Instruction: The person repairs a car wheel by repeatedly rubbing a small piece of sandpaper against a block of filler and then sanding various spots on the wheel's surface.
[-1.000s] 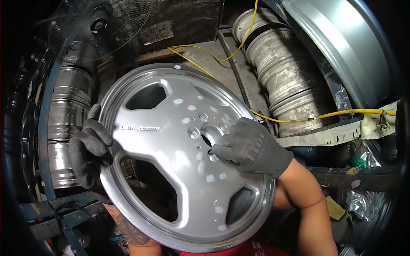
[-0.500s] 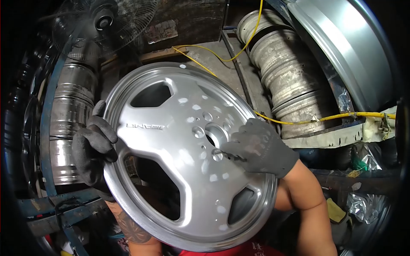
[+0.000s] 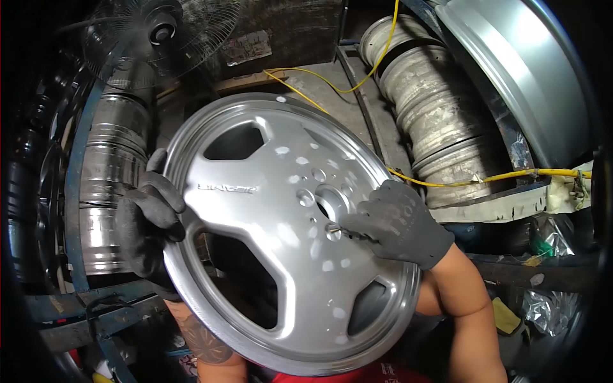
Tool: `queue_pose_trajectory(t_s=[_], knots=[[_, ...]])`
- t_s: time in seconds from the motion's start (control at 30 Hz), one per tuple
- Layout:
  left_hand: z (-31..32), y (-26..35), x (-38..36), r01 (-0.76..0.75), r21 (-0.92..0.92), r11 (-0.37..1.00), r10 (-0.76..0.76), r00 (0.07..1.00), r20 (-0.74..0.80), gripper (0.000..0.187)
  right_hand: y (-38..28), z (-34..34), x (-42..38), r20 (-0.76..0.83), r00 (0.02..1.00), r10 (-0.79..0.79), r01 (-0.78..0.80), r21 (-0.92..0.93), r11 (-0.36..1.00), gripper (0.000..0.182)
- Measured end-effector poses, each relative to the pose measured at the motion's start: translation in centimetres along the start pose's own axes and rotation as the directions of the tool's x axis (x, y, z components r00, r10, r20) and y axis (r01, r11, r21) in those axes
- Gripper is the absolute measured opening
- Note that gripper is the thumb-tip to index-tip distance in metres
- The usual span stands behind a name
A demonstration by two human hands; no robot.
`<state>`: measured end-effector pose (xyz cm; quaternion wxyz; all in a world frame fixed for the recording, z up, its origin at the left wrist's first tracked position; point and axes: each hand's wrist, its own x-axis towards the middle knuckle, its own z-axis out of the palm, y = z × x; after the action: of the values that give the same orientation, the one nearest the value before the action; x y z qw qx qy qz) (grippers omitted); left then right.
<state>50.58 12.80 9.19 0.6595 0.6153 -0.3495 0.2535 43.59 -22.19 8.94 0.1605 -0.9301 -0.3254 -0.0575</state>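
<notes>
A silver alloy wheel (image 3: 255,214) with pale patches on its face fills the middle, tilted toward me. My left hand (image 3: 150,223), in a dark grey glove, grips the wheel's left rim. My right hand (image 3: 402,223), gloved the same way, is closed round a thin metal tool (image 3: 337,228), its tip at a bolt hole just below the centre bore. Most of the tool is hidden by my fingers.
Wheels lie stacked in a row at the right (image 3: 447,108), with another row at the left (image 3: 115,172). A fan (image 3: 161,32) stands at the upper left. A yellow hose (image 3: 472,182) runs behind the wheel. A large silver rim (image 3: 530,70) is at the upper right.
The wheel and both hands appear slightly further right, along with the background. The right hand and tool stay at the same bolt hole.
</notes>
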Motion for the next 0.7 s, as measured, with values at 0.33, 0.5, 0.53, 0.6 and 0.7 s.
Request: queue_pose_trajectory(t_s=[0.33,0.5,0.53,0.6,0.7], knots=[[0.6,0.9,-0.3,0.112,-0.011,0.994,-0.112,0.993,-0.032,0.011,-0.3,0.0,0.2,0.009,1.0,-0.02,0.019,0.029,0.999,0.021],[1.3,1.2,0.6,0.037,-0.011,0.999,-0.037,0.999,0.034,0.014,0.0,0.0,0.2,-0.005,1.0,-0.02,0.021,0.019,1.0,0.021],[1.2,1.1,0.4,0.028,-0.017,0.999,-0.027,0.999,0.028,0.015,-0.1,0.0,0.2,-0.015,1.0,-0.027,0.027,0.022,0.999,0.021],[0.5,0.1,-0.1,0.031,-0.011,0.999,-0.03,0.999,0.03,0.016,-0.1,-0.3,0.1,0.022,1.0,-0.018,0.018,0.017,1.0,0.02],[2.7,2.1,0.3,0.038,0.322,0.946,-0.03,0.999,-0.03,0.014,-0.1,0.3,-0.2,0.026,1.0,0.0,0.0,-0.008,1.0,0.023]])
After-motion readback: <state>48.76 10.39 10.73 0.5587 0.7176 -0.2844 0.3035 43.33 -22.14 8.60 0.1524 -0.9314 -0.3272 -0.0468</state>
